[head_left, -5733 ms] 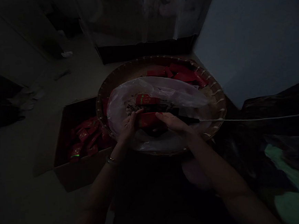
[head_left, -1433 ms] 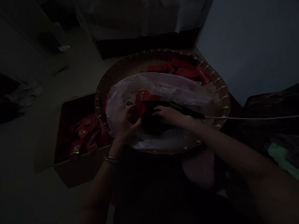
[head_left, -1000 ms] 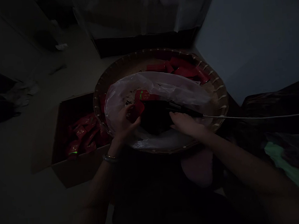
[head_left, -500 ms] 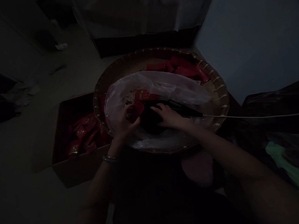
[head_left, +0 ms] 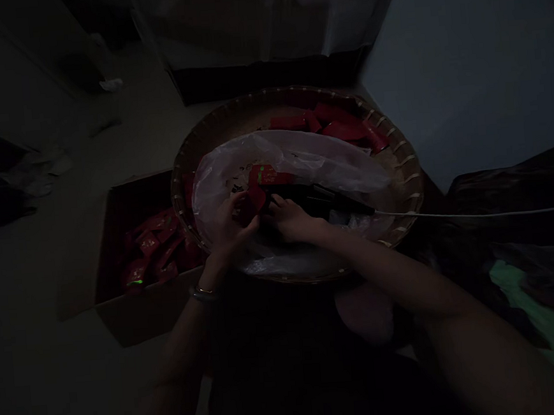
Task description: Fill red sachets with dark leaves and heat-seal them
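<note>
A red packet (head_left: pixel 257 197) with a raised flap is held in my left hand (head_left: pixel 228 227), thumb on the near side and fingers curled around it. My right hand (head_left: pixel 290 219) is close by on the right, its fingers bent in toward the packet's edge over a black area. What its fingertips hold, if anything, is lost in the dark. Just behind my right hand lies a long black device (head_left: pixel 327 197) with a white cord (head_left: pixel 450 216). Another red packet (head_left: pixel 272 174), with gold marks and a green spot, lies beyond. Clear plastic sheeting (head_left: pixel 234 153) spreads underneath.
A round woven bamboo tray (head_left: pixel 405 165) bears everything, with several red packets (head_left: pixel 342 125) at its far right. On the left, a cardboard box (head_left: pixel 137 321) holds many more. A pale wall (head_left: pixel 478 76) rises at right; green cloth (head_left: pixel 524 303) lies lower right.
My right hand has moved left, from the black device toward the red packet, and its fingers have drawn in. My left hand stays nearly in place with the packet.
</note>
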`<state>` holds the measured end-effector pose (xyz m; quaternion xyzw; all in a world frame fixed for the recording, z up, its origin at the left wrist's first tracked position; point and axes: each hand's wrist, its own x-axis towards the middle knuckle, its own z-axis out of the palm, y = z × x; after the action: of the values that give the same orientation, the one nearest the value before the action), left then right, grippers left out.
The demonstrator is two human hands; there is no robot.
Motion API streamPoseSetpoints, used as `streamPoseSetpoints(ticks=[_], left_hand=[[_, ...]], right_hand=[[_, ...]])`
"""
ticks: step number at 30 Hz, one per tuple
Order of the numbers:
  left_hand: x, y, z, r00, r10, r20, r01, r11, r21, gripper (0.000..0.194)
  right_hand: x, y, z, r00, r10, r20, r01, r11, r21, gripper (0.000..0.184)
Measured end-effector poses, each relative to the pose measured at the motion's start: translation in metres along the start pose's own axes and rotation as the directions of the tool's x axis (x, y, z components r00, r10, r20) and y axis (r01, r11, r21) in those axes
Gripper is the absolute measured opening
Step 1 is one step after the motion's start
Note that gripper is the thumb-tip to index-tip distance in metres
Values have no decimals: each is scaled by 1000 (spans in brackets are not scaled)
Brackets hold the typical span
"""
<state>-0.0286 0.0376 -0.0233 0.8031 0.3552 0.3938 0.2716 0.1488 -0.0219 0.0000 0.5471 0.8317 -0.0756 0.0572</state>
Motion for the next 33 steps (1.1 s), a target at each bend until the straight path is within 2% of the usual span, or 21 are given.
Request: streamPoseSetpoints(ticks=[2, 6, 12, 15, 19, 24, 28, 33], left_hand=[[0, 1, -1, 1000, -2, -5, 2, 1000, -2, 54], [1, 5, -3, 1000, -15, -10, 15, 1000, -4, 52], [0, 2, -1, 1000, -3, -17, 3, 1000, -4, 53], [0, 2, -1, 1000, 10, -18, -10, 1000, 3, 52], [0, 3, -1, 1000, 20, -23, -20, 1000, 8, 52], [0, 3, 0, 1000, 3, -13, -3, 1000, 4, 52], [0, 1, 0, 1000, -3, 1, 3, 1000, 3, 53], [0, 0, 1, 1000, 5, -3, -5, 1000, 3, 54]], right_hand=[[0, 1, 3, 999, -33, 42, 34, 999, -11, 59], [-5, 4, 6, 994, -108, 16, 109, 994, -16, 40], [-20, 17, 6, 975, -223, 17, 223, 974, -43, 28], [-27, 26, 7, 982, -189, 23, 191, 980, -59, 27], [-32, 34, 10, 989, -147, 6, 147, 984, -104, 43], [-30, 32, 12, 990, -136, 37, 139, 983, -122, 30], [-30, 28, 8, 992, -128, 13, 129, 987, -95, 29], [-30, 26, 8, 995, -96, 13, 96, 995, 24, 29]])
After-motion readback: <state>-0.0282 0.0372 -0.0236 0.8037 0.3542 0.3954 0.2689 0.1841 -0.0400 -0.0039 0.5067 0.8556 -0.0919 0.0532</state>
